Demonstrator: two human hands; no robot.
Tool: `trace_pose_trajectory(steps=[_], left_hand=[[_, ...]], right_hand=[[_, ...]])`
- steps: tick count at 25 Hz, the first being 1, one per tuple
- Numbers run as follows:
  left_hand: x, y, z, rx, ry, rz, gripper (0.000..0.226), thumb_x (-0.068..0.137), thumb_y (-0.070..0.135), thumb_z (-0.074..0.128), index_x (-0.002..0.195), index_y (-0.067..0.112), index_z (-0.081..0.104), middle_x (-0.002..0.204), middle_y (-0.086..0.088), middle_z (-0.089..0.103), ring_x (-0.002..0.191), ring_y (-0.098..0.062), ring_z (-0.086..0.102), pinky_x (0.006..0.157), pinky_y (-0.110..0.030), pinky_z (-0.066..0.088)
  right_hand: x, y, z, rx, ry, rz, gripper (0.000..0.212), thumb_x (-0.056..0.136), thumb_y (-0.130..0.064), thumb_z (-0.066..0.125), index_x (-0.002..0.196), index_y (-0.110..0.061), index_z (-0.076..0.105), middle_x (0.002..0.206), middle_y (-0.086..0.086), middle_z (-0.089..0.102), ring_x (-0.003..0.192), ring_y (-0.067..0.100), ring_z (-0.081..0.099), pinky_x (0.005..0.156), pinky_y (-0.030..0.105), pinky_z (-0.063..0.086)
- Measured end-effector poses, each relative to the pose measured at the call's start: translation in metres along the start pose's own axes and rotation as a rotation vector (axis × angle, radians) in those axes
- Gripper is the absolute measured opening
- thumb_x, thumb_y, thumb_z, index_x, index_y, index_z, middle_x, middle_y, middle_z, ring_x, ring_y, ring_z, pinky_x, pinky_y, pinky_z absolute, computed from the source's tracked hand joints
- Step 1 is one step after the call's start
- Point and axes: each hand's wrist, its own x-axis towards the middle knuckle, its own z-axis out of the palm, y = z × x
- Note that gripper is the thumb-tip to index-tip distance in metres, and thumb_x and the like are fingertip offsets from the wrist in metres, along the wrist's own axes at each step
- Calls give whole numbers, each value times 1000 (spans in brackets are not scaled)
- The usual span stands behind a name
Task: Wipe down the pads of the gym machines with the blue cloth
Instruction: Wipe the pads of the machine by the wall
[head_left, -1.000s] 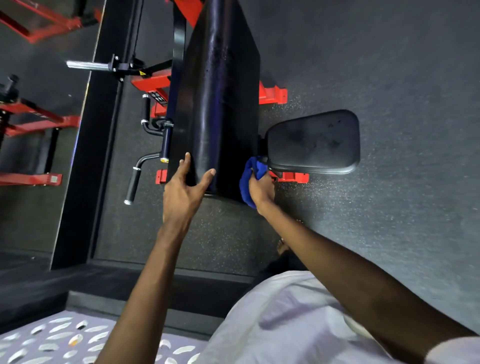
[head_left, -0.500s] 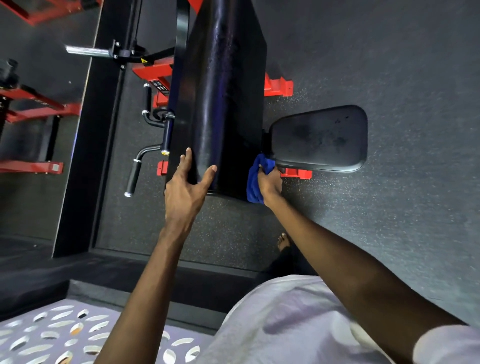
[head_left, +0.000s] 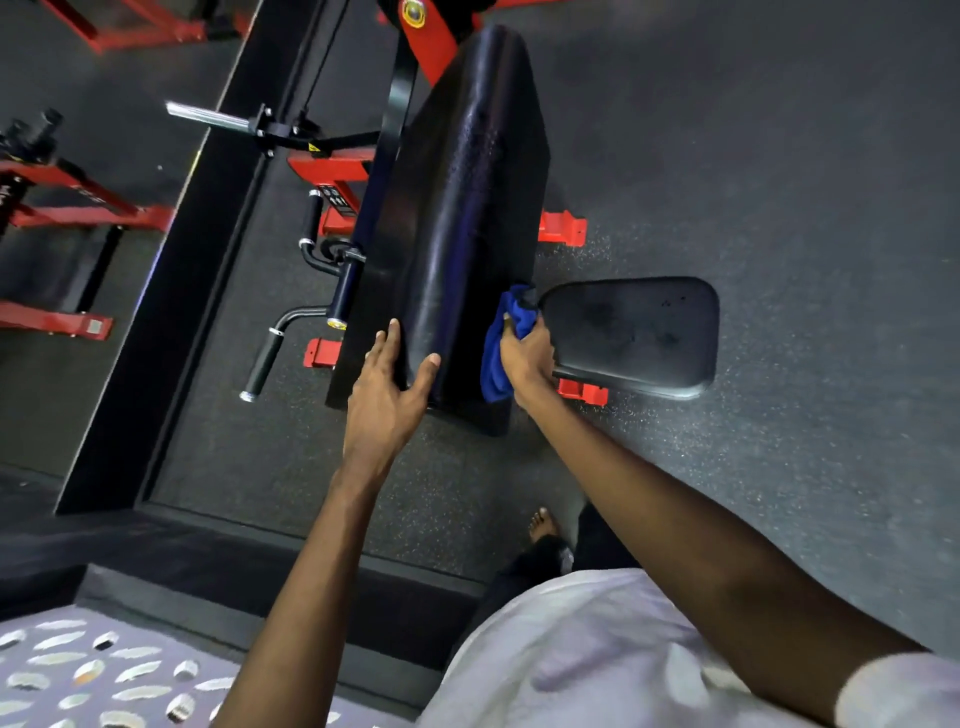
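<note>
While our right hand (head_left: 527, 364) grips the bunched blue cloth (head_left: 496, 358) and presses it to the side face of the long back pad (head_left: 467, 208), our left hand (head_left: 382, 400) lies flat on that pad's near end, fingers straight and spread, bracing, holding nothing. Hands are close but apart, pad corner between them. Cloth sits in the gap between back pad and seat pad (head_left: 639, 332), which lies just beyond our right knuckles.

Risks as we judge them:
- cloth is balled up, so little fabric meets the vinyl; strokes may leave strips unwiped
- loose tail hangs below the right hand; could snag in the gap or on the red frame (head_left: 582, 389) under the seat pad
- seat pad shows dull smudges and looks not yet wiped; easy to skip
- handle bar (head_left: 262, 364) sticks out left of our left hand; a wide swing could knock it
- leaning on the left hand could shift the back pad if it is unlocked; we cannot tell
</note>
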Motion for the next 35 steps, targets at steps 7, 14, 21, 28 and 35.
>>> trace_pose_trajectory(steps=[7,14,21,28,35], left_hand=[[-4,15,19,3,118,-99,80,92,63,54,157,22,31,160,-12,34,148,-25,31,118,-55,29],[-8,36,42,197,232,-186,70,97,56,41,157,21,32,160,-13,34,147,-35,30,120,-53,25],[1,49,44,222,256,-264,65,96,60,45,156,37,31,160,-3,36,147,-29,33,116,-55,29],[47,60,33,234,132,-124,80,91,52,64,158,27,29,154,-19,41,147,-26,33,115,-51,35],[49,55,39,206,190,-132,82,87,60,66,156,36,29,155,-14,40,146,-24,35,116,-47,35]], right_hand=[[-1,-25,-20,-45,-155,-559,40,94,-31,66,132,-23,59,127,-7,67,116,13,62,81,14,43],[58,-75,-9,-11,-202,-535,55,92,-28,63,145,-23,49,149,-10,50,133,9,50,103,28,46],[61,-64,-23,-85,-423,-1010,67,78,-8,49,145,-4,48,153,6,47,146,25,37,119,37,33],[95,-80,-3,35,-253,-661,56,96,-36,61,147,-17,47,150,-4,50,139,11,46,112,25,38],[55,-3,7,129,-205,-171,40,100,-24,53,138,-14,55,127,8,67,119,22,62,100,34,48]])
